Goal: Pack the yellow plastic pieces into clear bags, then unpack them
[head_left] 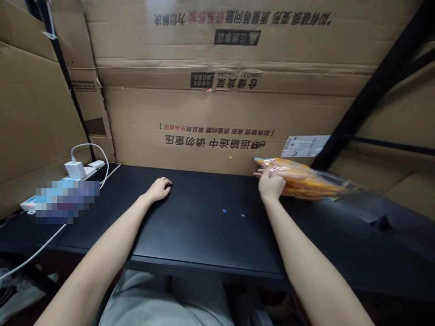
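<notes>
We find the two hands well apart. The right hand (272, 184), right of centre in the frame, is against the left end of a clear plastic bag with orange contents (307, 177); its fingertips point left along the bag's edge. Whether that hand is clamped on the bag we cannot tell, as the grip is partly hidden. The bag stretches toward the right of the frame — its far end blurred — and whether it rests on the black tabletop (204, 242) or sits just above it is unclear.

The left hand (158, 189), left of centre, rests on the tabletop, fingers loosely curled, thumb and forefinger slightly apart. Between the hands, nearer the right one, we note a small blue spot (224, 211) and, just beside it, a pale spot (242, 215).

At the left of the frame we record a white power strip (29, 203) with a white charger (75, 170) on it, a white cable (90, 144) looping from the charger, and a dark-screened smartphone (114, 167) near the cardboard. A pixelated patch (68, 201) hides part of this group.

Cardboard (142, 108) bearing upside-down Chinese print fills the upper frame. A shipping label (306, 146) shows above the bag, next to a slanting black post (369, 93).
</notes>
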Motion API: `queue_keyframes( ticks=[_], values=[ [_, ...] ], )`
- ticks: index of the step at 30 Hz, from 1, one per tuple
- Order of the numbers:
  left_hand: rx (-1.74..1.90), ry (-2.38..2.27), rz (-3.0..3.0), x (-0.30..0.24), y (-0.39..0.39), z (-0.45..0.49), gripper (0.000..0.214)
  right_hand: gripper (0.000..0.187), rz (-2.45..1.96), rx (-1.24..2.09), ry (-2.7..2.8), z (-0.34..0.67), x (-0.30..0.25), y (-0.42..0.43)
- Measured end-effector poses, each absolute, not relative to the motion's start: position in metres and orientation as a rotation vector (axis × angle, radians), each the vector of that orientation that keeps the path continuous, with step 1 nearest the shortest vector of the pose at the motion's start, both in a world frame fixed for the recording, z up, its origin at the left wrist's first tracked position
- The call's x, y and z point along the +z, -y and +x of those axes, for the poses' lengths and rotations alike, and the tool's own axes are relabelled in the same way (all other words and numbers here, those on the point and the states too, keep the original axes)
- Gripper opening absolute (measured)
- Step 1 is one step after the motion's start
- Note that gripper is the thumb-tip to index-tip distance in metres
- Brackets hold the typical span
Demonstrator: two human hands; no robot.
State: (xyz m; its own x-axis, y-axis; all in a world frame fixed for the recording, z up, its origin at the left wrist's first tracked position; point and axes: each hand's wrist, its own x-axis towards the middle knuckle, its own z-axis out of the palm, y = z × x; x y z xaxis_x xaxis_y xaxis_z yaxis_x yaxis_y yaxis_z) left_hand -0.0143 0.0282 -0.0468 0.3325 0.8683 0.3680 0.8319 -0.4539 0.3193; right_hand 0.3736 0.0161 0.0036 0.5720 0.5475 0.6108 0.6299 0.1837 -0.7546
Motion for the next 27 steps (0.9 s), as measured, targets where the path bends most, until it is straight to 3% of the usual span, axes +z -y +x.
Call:
queue_keyframes(
  ticks=[7, 15, 21, 27],
  values=[
    [0.763, -1.602, 2.495, -0.044, -0.026, -0.013, 0.028, 0.045, -1.445, -0.023, 1.243, 0.328, 0.010, -0.006],
    [0.820, -1.648, 2.472, -0.048, -0.032, -0.015, 0.032, 0.044, -1.069, 0.652, 1.356, 0.268, 0.007, 0.015],
    [0.968, -1.692, 2.406, -0.053, -0.035, -0.020, 0.060, 0.039, -0.827, 1.148, 1.468, 0.252, 0.007, 0.028],
    [0.811, -1.596, 2.500, -0.050, -0.034, -0.018, 0.048, 0.036, -1.082, 1.367, 1.225, 0.263, -0.004, 0.013]
  ],
)
